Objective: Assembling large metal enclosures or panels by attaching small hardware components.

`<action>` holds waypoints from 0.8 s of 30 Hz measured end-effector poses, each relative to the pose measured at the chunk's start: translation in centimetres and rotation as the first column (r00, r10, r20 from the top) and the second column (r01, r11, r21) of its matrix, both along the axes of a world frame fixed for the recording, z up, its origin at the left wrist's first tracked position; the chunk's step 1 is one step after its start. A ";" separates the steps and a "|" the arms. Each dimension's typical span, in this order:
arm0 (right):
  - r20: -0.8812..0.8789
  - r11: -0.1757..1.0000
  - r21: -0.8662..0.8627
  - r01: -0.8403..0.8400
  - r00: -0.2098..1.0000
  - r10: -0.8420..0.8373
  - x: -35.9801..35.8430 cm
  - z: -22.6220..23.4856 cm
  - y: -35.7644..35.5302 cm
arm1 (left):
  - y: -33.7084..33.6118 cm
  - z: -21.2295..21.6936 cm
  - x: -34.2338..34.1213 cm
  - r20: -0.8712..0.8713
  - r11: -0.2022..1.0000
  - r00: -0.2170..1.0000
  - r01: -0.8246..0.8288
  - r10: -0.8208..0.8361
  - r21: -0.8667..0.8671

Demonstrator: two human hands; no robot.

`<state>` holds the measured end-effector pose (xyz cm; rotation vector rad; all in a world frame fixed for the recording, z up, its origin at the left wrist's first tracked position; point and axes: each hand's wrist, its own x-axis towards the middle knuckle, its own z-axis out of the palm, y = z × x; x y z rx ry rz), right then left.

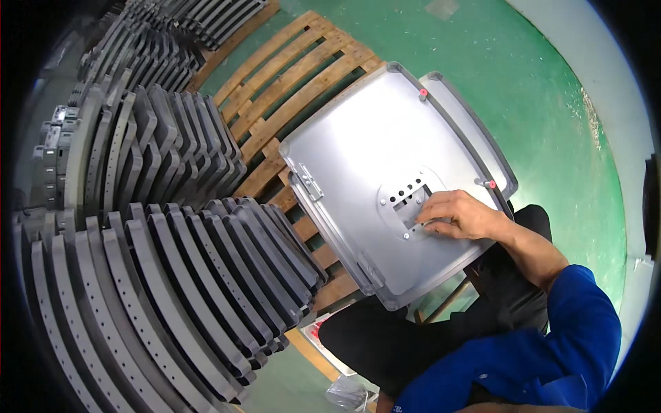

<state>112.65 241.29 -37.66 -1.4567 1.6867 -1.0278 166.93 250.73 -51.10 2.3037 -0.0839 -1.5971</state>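
A silver-grey metal panel with rounded corners lies in front of me, over my dark-trousered legs. Near its middle is a rectangular cutout, with a row of round holes and several small screw heads around it. My right hand reaches in from the right and rests at the cutout's right edge. Its thumb and fingers are pinched together; whatever is between them is too small or hidden to name. Along the panel's right edge stand two red-tipped pegs. A metal bracket sits on the left edge. My left hand does not show.
Beneath the panel, another grey panel sticks out on the right. Wooden pallets lie beyond it on the green floor. Rows of stacked grey metal panels fill the left side. A clear plastic bag lies low down.
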 end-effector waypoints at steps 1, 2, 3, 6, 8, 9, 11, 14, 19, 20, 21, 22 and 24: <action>-0.014 0.999 -0.038 0.003 1.000 -0.004 0.4 0.4 0.3 | -1.3 0.8 0.8 0.024 0.993 0.995 -0.095 0.097 -0.074; -0.032 0.997 -0.071 0.006 0.999 -0.009 0.8 0.9 0.7 | -3.6 2.3 1.0 0.063 0.960 0.982 -0.157 0.176 -0.231; -0.027 0.993 -0.118 0.028 0.999 -0.031 1.7 1.6 1.0 | -5.9 4.0 1.0 0.096 0.912 0.978 -0.137 0.187 -0.386; -0.012 0.978 -0.194 -0.080 0.997 0.079 5.9 3.0 1.4 | -12.0 15.0 -7.1 -0.060 0.750 0.998 -0.064 0.032 -0.659; -0.007 0.951 -0.243 -0.192 0.981 0.196 9.7 5.0 0.9 | -13.4 18.1 -10.7 -0.434 0.776 0.900 -0.253 -0.030 -0.578; 0.010 0.932 -0.262 -0.252 0.965 0.264 12.0 6.0 0.9 | -13.5 18.5 -12.0 -0.723 0.789 0.686 -0.399 -0.081 -0.467; -0.114 0.903 -0.306 -0.301 0.953 0.279 14.6 8.5 1.1 | -14.4 20.1 -16.0 -0.928 0.870 0.359 -0.424 -0.096 -0.253; -0.277 0.896 -0.303 -0.324 0.930 0.242 15.7 10.4 2.8 | -13.6 20.7 -20.6 -0.842 0.882 0.539 -0.409 0.025 -0.235; -0.411 0.941 -0.265 -0.209 0.908 0.086 16.4 14.0 5.9 | -10.9 22.6 -20.7 -0.957 0.869 0.265 -0.439 -0.117 -0.228; -0.424 0.934 -0.280 -0.223 0.901 0.088 16.7 14.5 6.4 | -10.4 23.1 -20.9 -0.948 0.870 0.284 -0.420 -0.146 -0.260; -0.437 0.926 -0.294 -0.235 0.895 0.088 17.1 14.7 6.8 | -9.9 23.7 -21.1 -0.937 0.870 0.302 -0.398 -0.176 -0.292; -0.451 0.919 -0.308 -0.245 0.889 0.086 17.5 14.9 7.3 | -9.3 24.2 -21.3 -0.925 0.869 0.318 -0.374 -0.207 -0.323; -0.434 0.913 -0.342 -0.224 0.899 0.058 17.7 15.0 8.0 | -8.6 24.6 -21.7 -0.931 0.887 0.261 -0.318 -0.257 -0.334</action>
